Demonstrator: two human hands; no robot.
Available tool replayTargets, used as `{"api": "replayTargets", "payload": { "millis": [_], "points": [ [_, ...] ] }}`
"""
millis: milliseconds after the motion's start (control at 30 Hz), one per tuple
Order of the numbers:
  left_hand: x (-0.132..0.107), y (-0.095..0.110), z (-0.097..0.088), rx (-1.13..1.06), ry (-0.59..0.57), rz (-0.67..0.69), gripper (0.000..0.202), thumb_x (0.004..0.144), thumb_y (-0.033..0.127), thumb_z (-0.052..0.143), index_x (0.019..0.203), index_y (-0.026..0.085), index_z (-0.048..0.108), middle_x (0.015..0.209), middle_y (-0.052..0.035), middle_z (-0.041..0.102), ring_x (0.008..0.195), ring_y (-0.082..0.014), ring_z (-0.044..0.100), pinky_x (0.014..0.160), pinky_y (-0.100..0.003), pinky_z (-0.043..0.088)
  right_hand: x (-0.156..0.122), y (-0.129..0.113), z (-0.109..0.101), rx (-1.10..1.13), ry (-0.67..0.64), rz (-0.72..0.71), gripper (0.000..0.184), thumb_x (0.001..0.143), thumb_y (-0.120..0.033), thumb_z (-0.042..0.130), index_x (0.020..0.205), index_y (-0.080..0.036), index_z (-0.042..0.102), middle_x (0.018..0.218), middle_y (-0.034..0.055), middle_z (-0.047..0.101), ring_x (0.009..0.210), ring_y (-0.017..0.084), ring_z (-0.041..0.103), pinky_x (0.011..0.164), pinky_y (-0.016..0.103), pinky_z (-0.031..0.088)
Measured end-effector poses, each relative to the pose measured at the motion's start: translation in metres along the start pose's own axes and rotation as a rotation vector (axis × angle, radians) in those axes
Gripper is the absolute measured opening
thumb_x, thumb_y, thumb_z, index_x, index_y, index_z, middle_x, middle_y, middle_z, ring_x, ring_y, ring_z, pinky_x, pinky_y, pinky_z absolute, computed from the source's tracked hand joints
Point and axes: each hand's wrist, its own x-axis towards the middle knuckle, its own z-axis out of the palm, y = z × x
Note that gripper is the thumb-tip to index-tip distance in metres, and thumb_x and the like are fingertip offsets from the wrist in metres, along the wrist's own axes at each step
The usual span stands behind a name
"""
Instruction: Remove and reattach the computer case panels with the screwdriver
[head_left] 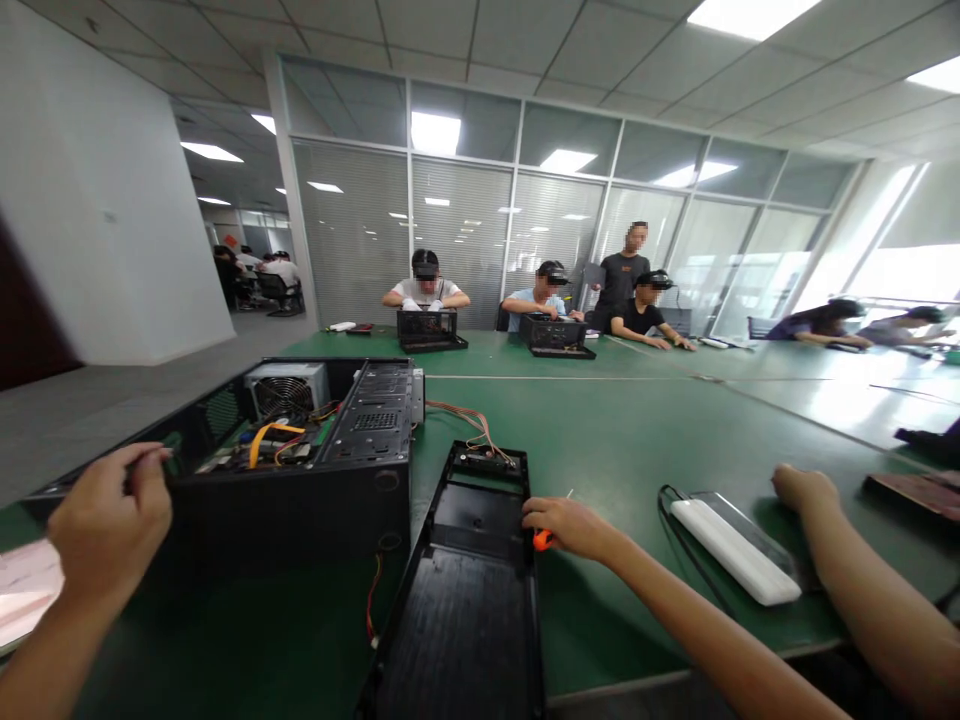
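A black computer case (300,510) lies on its side, its open top showing a power supply fan (289,395), boards and a yellow cable (262,440). My left hand (112,525) is at the case's near left rim with fingers pinched together; what they hold, if anything, is hidden. In my right hand (574,530) is a screwdriver with an orange handle (543,540), its thin shaft poking up behind the fingers. The fingertips of that hand touch the right edge of the detached black front panel (480,590). Wires (472,425) run from the panel's far end to the case.
A neighbour's forearm (855,560) rests at the right, beside a white power bank (739,555) with a black cable. Pinkish paper (30,590) lies at the left edge. Across the green table (637,420), several people sit, two working at black cases (431,330).
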Motion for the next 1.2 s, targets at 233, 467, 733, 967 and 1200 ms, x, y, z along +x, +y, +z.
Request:
{"api": "replayTargets", "payload": {
  "millis": [233,467,733,967,1200],
  "points": [
    [0.006,0.027,0.032,-0.094,0.237,-0.061,0.029,0.080,0.024,0.038,0.097,0.014,0.059,0.087,-0.0073,0.063,0.082,-0.0207,0.058,0.069,-0.029,0.043,-0.012,-0.034,0.019,-0.225,0.058,-0.198,0.015,0.082,-0.030,0.048,0.081,-0.017,0.056,0.077,0.0053,0.054,0.072,0.017,0.048,0.064,0.029,0.031],
    [0.003,0.073,0.055,-0.062,0.253,0.082,0.026,0.081,0.025,0.042,0.096,0.013,0.060,0.081,-0.0097,0.064,0.068,-0.0195,0.054,0.061,-0.028,0.035,-0.015,-0.058,0.021,-0.258,0.117,-0.268,0.021,0.086,-0.029,0.040,0.076,-0.017,0.054,0.072,0.0042,0.053,0.069,0.016,0.043,0.058,0.029,0.025],
    [0.018,0.107,0.098,-0.118,0.229,0.154,0.025,0.083,0.023,0.041,0.099,0.013,0.058,0.084,-0.0093,0.064,0.066,-0.0175,0.052,0.062,-0.027,0.033,-0.010,-0.020,0.018,-0.179,0.089,-0.094,0.034,0.084,-0.047,0.042,0.085,-0.017,0.059,0.079,0.0054,0.054,0.071,0.014,0.047,0.060,0.027,0.029],
    [0.039,0.138,0.150,-0.187,0.161,0.147,0.029,0.084,0.024,0.038,0.102,0.012,0.057,0.086,-0.0112,0.062,0.065,-0.0192,0.050,0.062,-0.030,0.030,0.006,0.004,0.022,-0.131,0.167,0.006,0.045,0.079,-0.059,0.041,0.085,-0.018,0.060,0.080,0.0050,0.055,0.072,0.014,0.050,0.061,0.025,0.031],
    [0.058,0.170,0.199,-0.186,0.072,0.144,0.033,0.086,0.026,0.032,0.105,0.012,0.056,0.091,-0.0117,0.060,0.067,-0.0199,0.050,0.061,-0.031,0.027,0.040,0.002,0.030,-0.168,0.181,0.204,0.041,0.080,-0.056,0.044,0.082,-0.018,0.059,0.082,0.0049,0.057,0.074,0.015,0.052,0.062,0.025,0.034]
  ]
}}
